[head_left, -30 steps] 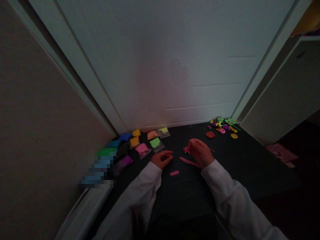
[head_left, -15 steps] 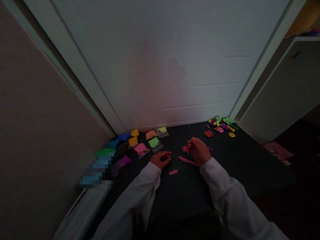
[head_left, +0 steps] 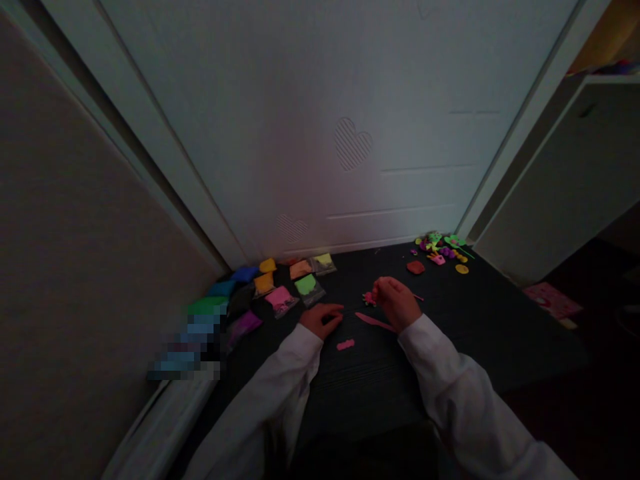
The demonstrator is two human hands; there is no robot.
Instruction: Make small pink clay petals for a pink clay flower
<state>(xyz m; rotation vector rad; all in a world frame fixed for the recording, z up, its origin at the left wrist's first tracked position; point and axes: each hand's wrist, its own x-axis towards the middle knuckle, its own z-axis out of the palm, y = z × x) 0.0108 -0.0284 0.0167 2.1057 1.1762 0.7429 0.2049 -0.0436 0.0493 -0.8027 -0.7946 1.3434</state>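
Note:
My left hand [head_left: 320, 320] rests on the dark table with its thumb and fingers apart and nothing between them. Closed in a pinch, my right hand [head_left: 399, 303] hovers over the table; whatever its fingertips hold is hidden or too small to name. Just left of those fingertips lies a small red-pink clay figure [head_left: 369, 299]. A pink plastic clay knife [head_left: 374, 321] lies between the hands, its right end passing beneath my right hand. Nearer to me is a small flat pink wavy-edged clay strip [head_left: 345, 345]. The tip of a thin pink stick [head_left: 419, 297] shows beyond my right hand.
Bags of coloured clay, among them a green one [head_left: 309, 287] and a pink one [head_left: 281, 300], lie along the left and back. At the back right sit a red clay piece [head_left: 415, 267], a yellow disc [head_left: 462, 269] and several small clay shapes. A white panel [head_left: 280, 167] rises behind.
The view has shifted slightly. My right hand's fingers have turned a little, still pinched. My left hand stays in place, its fingers slightly straighter.

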